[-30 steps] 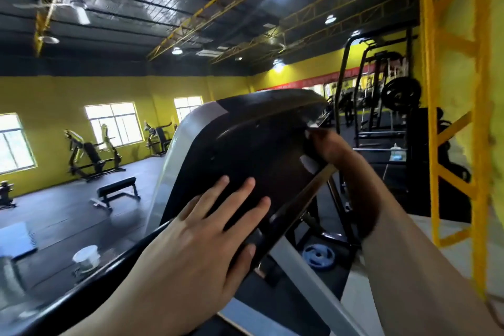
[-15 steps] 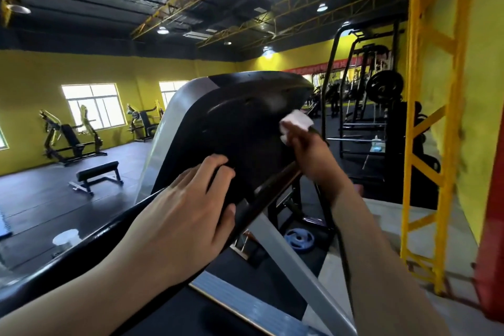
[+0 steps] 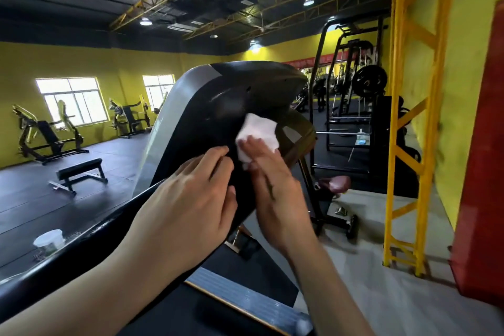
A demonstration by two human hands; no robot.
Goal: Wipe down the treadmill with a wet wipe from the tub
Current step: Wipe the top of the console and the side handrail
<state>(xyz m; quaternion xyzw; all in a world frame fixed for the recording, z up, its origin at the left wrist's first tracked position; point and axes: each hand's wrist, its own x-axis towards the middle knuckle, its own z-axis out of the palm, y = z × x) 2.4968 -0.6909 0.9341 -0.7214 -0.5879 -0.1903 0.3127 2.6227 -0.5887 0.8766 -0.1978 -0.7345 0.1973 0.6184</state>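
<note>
Your left hand (image 3: 188,199) lies on the back of the treadmill console (image 3: 231,101), fingers loosely bent against it and holding nothing. Just beside it, your right hand (image 3: 272,188) presses the white wet wipe (image 3: 257,132) to the console with straight fingers. The tub (image 3: 49,240) stands on the floor, far left.

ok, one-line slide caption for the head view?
Right hand presses a white wet wipe on the treadmill console; left hand rests beside it.
</note>
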